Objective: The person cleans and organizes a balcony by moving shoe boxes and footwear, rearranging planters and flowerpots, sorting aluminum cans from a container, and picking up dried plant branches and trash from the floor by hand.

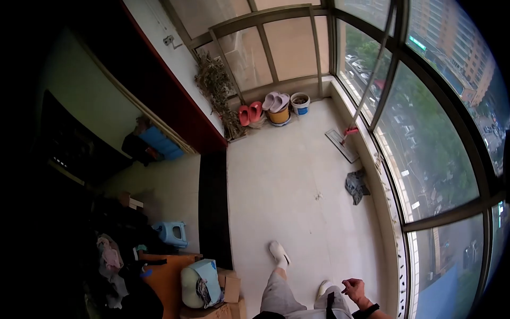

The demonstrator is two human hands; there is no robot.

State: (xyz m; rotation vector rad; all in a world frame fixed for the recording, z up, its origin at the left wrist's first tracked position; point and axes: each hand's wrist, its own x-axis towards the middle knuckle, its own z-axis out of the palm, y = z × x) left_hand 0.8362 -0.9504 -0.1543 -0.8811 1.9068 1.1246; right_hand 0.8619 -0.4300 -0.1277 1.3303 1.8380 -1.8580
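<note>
My right hand (355,290) hangs at the lower edge of the view, beside my right leg, with a dark band at the wrist. Its fingers are loosely bent and a little apart, and I see nothing held in them. The hand touches no object; under it lies the pale tiled floor (281,186). My left hand is out of view. A flat mop (342,144) leans against the window frame ahead on the right. A crumpled grey cloth or bag (357,187) lies on the floor near the window ledge.
Pink slippers (276,101) rest on a yellow bucket (279,115), near red slippers (249,114), a white bucket (300,103) and dried plants (215,85). A dark threshold (214,202) runs along the left. Cardboard boxes (232,287) and a blue stool (173,234) stand lower left.
</note>
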